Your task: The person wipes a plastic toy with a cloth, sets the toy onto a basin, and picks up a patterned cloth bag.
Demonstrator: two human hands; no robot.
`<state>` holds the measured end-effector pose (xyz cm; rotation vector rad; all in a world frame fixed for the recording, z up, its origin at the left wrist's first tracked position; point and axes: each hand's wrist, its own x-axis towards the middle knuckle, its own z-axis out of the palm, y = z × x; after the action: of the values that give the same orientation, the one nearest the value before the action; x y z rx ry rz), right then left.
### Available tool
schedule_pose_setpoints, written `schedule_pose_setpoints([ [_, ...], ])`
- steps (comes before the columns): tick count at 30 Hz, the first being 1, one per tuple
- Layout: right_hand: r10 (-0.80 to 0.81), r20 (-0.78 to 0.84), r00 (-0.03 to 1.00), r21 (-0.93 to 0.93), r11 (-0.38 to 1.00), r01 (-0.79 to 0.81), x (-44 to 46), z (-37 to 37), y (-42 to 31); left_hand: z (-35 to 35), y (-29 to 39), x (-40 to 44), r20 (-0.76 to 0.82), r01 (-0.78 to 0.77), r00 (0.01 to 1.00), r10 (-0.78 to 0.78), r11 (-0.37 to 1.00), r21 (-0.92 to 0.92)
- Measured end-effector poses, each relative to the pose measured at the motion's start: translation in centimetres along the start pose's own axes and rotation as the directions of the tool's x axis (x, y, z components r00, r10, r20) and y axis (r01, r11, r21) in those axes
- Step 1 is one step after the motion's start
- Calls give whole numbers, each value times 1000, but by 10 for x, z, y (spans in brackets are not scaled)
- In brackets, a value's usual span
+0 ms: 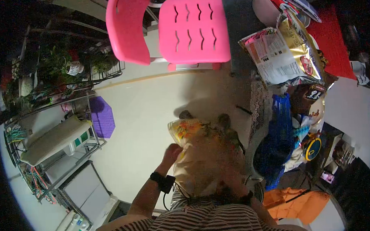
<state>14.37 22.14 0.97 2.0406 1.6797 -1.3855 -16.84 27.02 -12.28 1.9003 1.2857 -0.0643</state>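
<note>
A pale yellow-brown cloth with an orange and green floral print [198, 155] hangs over the front of my body, above my feet. My left hand [173, 151] is at its left edge, fingers curled in; whatever it may hold is hidden. A dark band with a small box is on that wrist. In shadow at the cloth's lower right, my right hand [233, 184] lies over or against the fabric, its fingers too dim to make out.
A pink chair [194, 29] stands ahead. At right, a table holds a gold snack bag [300, 46], blue plastic item [279, 132] and yellow-rimmed round thing [313, 149]. An orange cloth [298, 203] is lower right. Metal racks [55, 148], plants [55, 67] and a purple octagon [102, 117] are left.
</note>
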Motion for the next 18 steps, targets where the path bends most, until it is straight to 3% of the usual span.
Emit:
schedule_pose_setpoints([
  [1, 18, -10, 1000, 9, 1000, -18, 0, -2, -2, -4, 20, -16, 227, 440, 891, -394, 621, -649],
  [2, 41, -17, 999, 22, 999, -40, 1, -3, -5, -14, 32, -29, 334, 509, 857, -392, 741, -438],
  [4, 84, -22, 996, 56, 995, -83, 3, -6, -10, -22, 47, -59, 519, 611, 716, -466, 778, -144],
  [5, 101, -15, 995, 73, 992, -100, 3, -7, -13, -30, 52, -71, 523, 611, 715, -464, 779, -144],
  [6, 116, -4, 993, 86, 990, -115, 5, -7, -17, -53, 69, -80, 428, 470, 855, -292, 784, -406],
  [8, 130, 40, 991, 116, 984, -133, 8, -6, -25, -60, 56, -91, 269, 277, 954, -132, 728, -628],
  [10, 114, 101, 988, 149, 980, -128, 10, -3, -33, -38, -1, -100, 509, 402, 821, -259, 895, -194],
  [11, 67, 111, 992, 168, 982, -85, 11, -4, -38, -44, 10, -92, 412, 164, 895, -172, 985, 55],
  [12, -8, 109, 994, 187, 982, -13, 11, -7, -42, -60, 23, -87, 408, 165, 896, -175, 984, 61],
  [14, -191, 56, 980, 178, 968, 179, 4, -27, -53, -87, 49, -79, 323, 307, 903, -283, 951, -26],
  [15, -294, 22, 956, 152, 946, 287, -4, -44, -60, -79, 29, -77, 348, -56, 938, -5, 984, 167],
  [16, -343, 5, 939, 137, 931, 339, -12, -65, -71, -106, 49, -68, 342, 448, 875, -343, 842, -300],
  [17, -391, -11, 920, 120, 913, 390, -20, -86, -82, -128, 65, -63, 323, 475, 873, -365, 785, -397],
  [18, -314, 203, 927, 398, 892, 215, -25, -111, -101, -140, 75, -58, 305, 494, 869, -390, 718, -490],
])
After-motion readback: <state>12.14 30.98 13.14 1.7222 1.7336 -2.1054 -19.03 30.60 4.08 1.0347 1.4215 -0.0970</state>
